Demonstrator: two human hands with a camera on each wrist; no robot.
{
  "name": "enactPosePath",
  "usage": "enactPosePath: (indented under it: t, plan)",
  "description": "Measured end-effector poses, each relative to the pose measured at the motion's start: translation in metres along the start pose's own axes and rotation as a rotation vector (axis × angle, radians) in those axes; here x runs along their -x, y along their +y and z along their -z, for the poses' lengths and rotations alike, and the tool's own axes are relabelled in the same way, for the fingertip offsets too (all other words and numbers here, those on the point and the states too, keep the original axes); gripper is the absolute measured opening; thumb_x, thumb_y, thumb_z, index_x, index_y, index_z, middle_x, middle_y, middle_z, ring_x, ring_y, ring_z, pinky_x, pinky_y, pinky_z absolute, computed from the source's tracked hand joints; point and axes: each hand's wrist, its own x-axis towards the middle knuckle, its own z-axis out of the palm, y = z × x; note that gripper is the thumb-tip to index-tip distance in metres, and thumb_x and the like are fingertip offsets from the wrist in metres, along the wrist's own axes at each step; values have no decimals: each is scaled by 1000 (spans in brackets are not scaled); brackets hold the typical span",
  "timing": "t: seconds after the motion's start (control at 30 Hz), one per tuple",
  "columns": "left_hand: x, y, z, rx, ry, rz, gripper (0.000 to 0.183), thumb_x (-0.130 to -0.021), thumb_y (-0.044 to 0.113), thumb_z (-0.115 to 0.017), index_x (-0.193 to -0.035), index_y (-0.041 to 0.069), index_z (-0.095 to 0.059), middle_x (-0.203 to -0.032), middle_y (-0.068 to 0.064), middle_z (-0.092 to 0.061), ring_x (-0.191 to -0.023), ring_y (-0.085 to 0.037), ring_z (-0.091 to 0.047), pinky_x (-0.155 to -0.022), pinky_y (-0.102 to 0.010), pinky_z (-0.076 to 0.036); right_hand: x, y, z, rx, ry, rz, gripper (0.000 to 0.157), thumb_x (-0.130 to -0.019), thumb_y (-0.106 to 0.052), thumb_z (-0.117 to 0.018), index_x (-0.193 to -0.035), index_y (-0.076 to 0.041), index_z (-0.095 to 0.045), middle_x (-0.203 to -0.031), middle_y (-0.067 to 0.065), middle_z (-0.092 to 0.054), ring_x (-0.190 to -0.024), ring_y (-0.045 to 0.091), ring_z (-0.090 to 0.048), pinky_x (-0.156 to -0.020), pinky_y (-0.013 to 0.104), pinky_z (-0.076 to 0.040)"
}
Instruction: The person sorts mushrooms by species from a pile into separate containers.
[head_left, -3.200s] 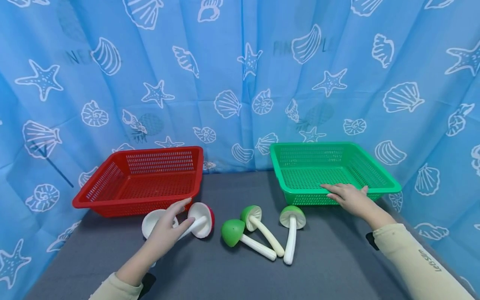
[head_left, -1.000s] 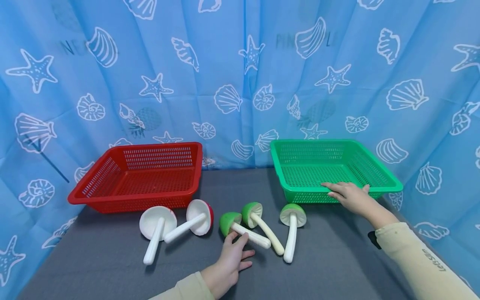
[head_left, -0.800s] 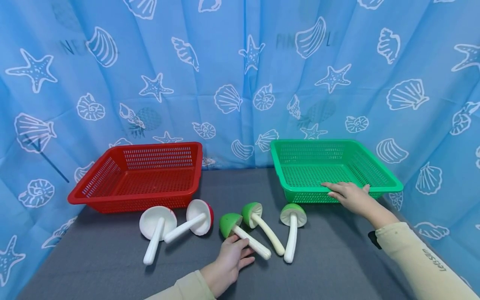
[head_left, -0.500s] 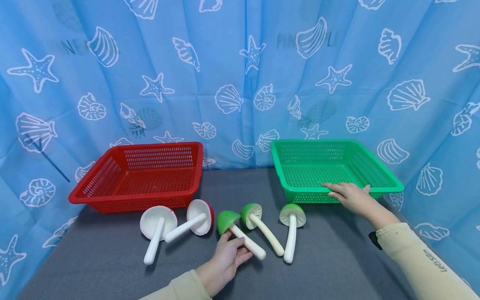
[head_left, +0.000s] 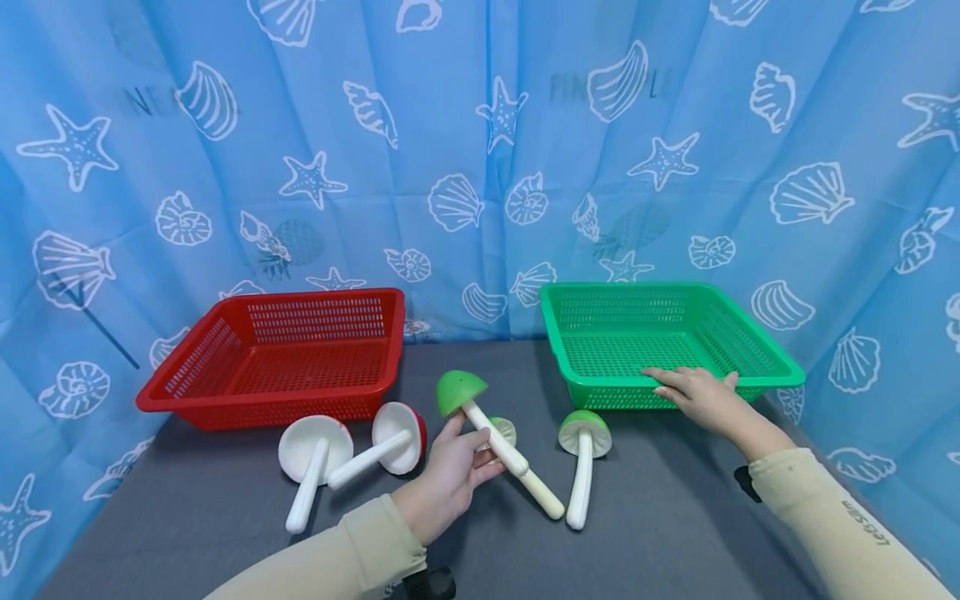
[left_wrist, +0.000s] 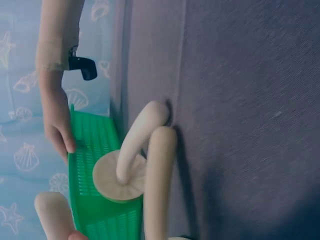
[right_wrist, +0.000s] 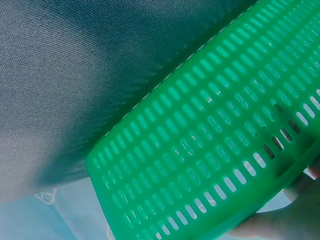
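Observation:
My left hand (head_left: 450, 475) pinches a toy mushroom (head_left: 460, 392) with a green cap by its white stem, above the table. In the left wrist view the held stem (left_wrist: 50, 212) shows beside a fingertip. Beneath it lies a second green-capped mushroom (head_left: 543, 496), partly hidden. A third green-capped mushroom (head_left: 582, 479) lies to the right. Over the front rim of the green basket (head_left: 566, 358) my right hand (head_left: 701, 400) rests with extended fingers. Its fingers reach inside the basket; the right wrist view shows the slotted outer wall.
A red basket (head_left: 277, 400) stands at the back left. In front of it lie two mushrooms with white undersides, one left (head_left: 307, 475) and one with a red cap edge (head_left: 397, 442). A blue shell-print curtain (head_left: 480, 208) hangs behind the grey table (head_left: 637, 542).
My left hand came over from the red-capped mushrooms, took hold of the leftmost green-capped mushroom and raised it up off the table. The right hand stays at the green basket's rim.

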Motion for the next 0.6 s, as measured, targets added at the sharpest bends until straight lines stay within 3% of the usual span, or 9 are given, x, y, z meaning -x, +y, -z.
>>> enactPosePath:
  t: [0.17,0.33,0.47,0.6]
  plan:
    - [-9,8,-14,-20,-11,7,68,-103,3,-47,-161,8,-13,-132,-30,-49,-83,-17,-59,-70,-25,-54,0,-1,-1,-3,-6,-4,41,-101,-21,-58,-139,-5,-58,-85,6,-60,-96,46,-60,-87,94,-6]
    - [-24,16,-30,-25,-48,65,65,-104,4,-47,-162,11,-16,-146,-33,-38,-83,-19,-54,-70,-25,-53,0,0,0,1,-17,-11,41,-101,-20,-58,-140,-6,-57,-86,5,-60,-96,46,-60,-86,94,-6]
    - [-37,20,-47,6,-80,86,64,-104,3,-48,-161,12,-20,-146,-32,-39,-75,-17,-50,-67,-23,-53,0,1,2,1,-23,-14,41,-101,-20,-58,-140,-6,-57,-87,6,-60,-97,46,-60,-86,94,-7]
    - [-48,23,-63,8,-76,91,62,-104,4,-49,-160,14,-25,-145,-29,-45,-75,-18,-50,-74,-31,-54,0,2,3,3,-24,-10,41,-101,-20,-58,-139,-6,-57,-91,9,-62,-99,48,-59,-86,94,-7]
